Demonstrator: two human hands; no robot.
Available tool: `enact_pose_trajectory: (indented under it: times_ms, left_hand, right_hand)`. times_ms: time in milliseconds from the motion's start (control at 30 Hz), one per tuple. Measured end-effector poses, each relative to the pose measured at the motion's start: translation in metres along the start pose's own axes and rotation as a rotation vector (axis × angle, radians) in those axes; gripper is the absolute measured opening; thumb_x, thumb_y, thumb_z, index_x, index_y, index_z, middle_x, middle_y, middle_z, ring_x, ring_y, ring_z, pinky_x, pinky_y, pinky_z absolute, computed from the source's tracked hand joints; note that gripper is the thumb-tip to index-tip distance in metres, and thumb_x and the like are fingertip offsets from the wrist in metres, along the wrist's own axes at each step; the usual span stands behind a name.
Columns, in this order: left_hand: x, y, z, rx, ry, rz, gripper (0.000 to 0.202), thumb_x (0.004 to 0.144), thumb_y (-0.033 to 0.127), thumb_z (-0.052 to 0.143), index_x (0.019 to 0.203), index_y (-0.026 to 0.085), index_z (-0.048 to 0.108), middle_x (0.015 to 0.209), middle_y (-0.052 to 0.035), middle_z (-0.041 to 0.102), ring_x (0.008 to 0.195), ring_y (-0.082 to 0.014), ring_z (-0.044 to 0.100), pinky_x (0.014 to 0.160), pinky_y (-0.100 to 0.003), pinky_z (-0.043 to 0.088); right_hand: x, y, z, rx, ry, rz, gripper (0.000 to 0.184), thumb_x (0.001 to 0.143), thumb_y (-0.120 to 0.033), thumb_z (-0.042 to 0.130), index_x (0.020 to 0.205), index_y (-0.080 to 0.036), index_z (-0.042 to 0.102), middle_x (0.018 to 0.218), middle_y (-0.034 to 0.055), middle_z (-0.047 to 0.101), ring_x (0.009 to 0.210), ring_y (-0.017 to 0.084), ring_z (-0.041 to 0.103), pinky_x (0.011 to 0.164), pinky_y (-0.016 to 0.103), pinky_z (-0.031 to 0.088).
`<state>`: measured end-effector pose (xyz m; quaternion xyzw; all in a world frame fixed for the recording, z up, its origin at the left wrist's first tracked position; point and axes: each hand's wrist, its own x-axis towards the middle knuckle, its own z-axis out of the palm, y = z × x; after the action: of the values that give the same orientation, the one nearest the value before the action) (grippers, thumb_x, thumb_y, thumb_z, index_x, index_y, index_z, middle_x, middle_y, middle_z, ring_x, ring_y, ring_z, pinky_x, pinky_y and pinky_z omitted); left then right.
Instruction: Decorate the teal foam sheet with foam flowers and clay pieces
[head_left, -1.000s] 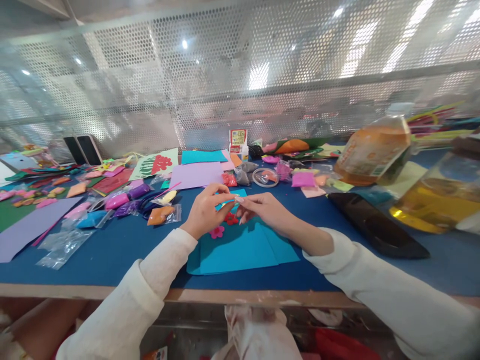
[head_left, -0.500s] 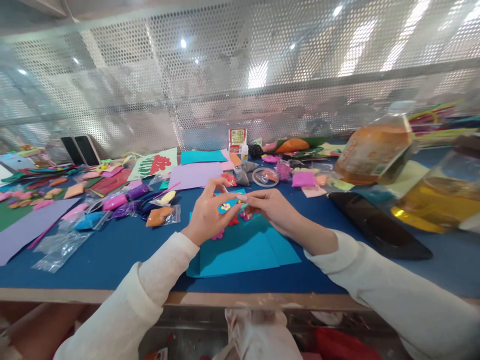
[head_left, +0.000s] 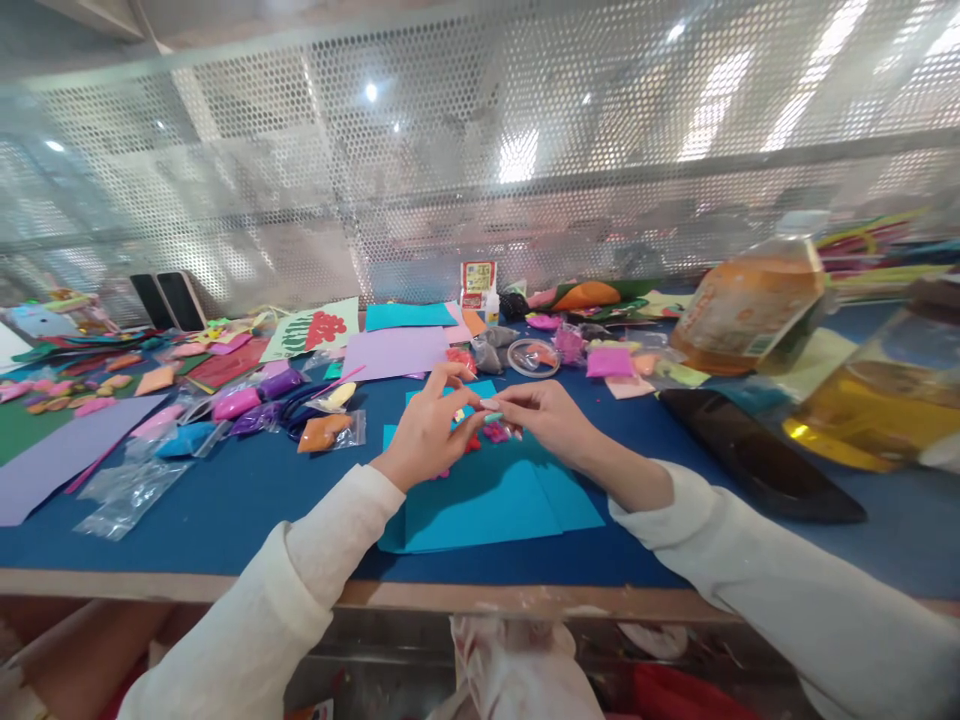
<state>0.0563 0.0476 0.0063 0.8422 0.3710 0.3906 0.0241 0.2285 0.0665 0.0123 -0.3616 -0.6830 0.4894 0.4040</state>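
Note:
My left hand (head_left: 429,428) and my right hand (head_left: 553,422) meet above a blue paper sheet (head_left: 480,512). Their thumbs and forefingers pinch a small pale green piece of clay (head_left: 492,418) between them. Under the fingertips, a red flower shape (head_left: 472,443) and a magenta one (head_left: 495,432) show on the paper. A pink shape (head_left: 441,474) and a yellowish one (head_left: 459,412) are mostly covered by my left hand.
Left of my hands lie bagged orange clay (head_left: 322,433), blue clay (head_left: 180,440) and clear plastic bags (head_left: 135,495). A black phone-like slab (head_left: 757,455), an orange drink bottle (head_left: 750,295) and a jug of yellow liquid (head_left: 877,400) stand or lie to the right. Lilac paper (head_left: 394,352) lies behind.
The green piece shows more plainly between my fingertips, now looking longer and thinner. My hands have shifted slightly, staying pinched together, and the view has moved a little.

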Motion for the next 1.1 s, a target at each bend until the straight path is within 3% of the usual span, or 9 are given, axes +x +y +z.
enact_pose_trajectory:
  times_ms: [200,467,667,767,967,1100]
  left_hand:
    - [0.002,0.006,0.000,-0.176,0.024,-0.048,0.015,0.085,0.025,0.048,0.079,0.015,0.057,0.108,-0.0101,0.042,0.089,-0.0155,0.053,0.062,-0.024,0.049]
    - [0.000,0.009,-0.002,-0.086,-0.017,-0.019,0.006,0.081,0.016,0.047,0.076,0.016,0.050,0.112,-0.0111,0.043,0.089,-0.0161,0.054,0.072,-0.029,0.048]
    - [0.000,0.006,-0.005,-0.007,0.018,0.038,0.010,0.082,0.023,0.050,0.075,0.016,0.054,0.109,-0.0089,0.044,0.094,-0.0172,0.054,0.081,-0.032,0.047]
    - [-0.001,0.005,-0.007,0.039,0.021,0.065,0.010,0.083,0.022,0.049,0.077,0.016,0.054,0.108,-0.0090,0.045,0.091,-0.0161,0.055,0.076,-0.029,0.049]
    - [0.000,0.002,-0.006,0.138,0.097,0.068,0.010,0.084,0.022,0.047,0.080,0.016,0.055,0.107,-0.0096,0.046,0.088,-0.0156,0.055,0.067,-0.026,0.048]
    - [0.002,-0.003,-0.007,0.246,0.252,0.032,0.013,0.083,0.024,0.050,0.079,0.015,0.058,0.100,-0.0085,0.049,0.083,-0.0154,0.053,0.074,-0.030,0.045]
  right_hand:
    - [0.002,0.008,0.002,0.137,-0.098,0.028,0.036,0.068,-0.049,0.061,0.057,-0.015,0.052,0.050,-0.0021,0.052,0.046,0.008,0.046,0.048,0.024,0.036]
    - [0.002,0.013,0.009,0.212,-0.122,0.124,0.036,0.075,-0.049,0.054,0.062,-0.016,0.051,0.047,-0.0032,0.048,0.041,0.007,0.040,0.041,0.023,0.027]
    - [-0.003,0.003,0.009,0.330,-0.171,0.168,0.027,0.071,-0.041,0.058,0.064,-0.017,0.051,0.048,-0.0037,0.048,0.042,0.008,0.039,0.043,0.023,0.027]
    - [-0.002,0.003,0.008,0.293,-0.151,0.154,0.027,0.071,-0.038,0.057,0.057,-0.017,0.048,0.046,-0.0033,0.048,0.041,0.007,0.039,0.044,0.023,0.027]
    - [0.000,0.006,0.010,0.227,-0.063,0.096,0.032,0.073,-0.045,0.056,0.058,-0.017,0.048,0.041,-0.0049,0.045,0.039,0.007,0.036,0.042,0.023,0.024]
    - [0.003,0.007,0.006,0.219,0.056,0.077,0.032,0.070,-0.045,0.060,0.059,-0.016,0.051,0.043,-0.0051,0.046,0.038,0.006,0.039,0.041,0.021,0.027]
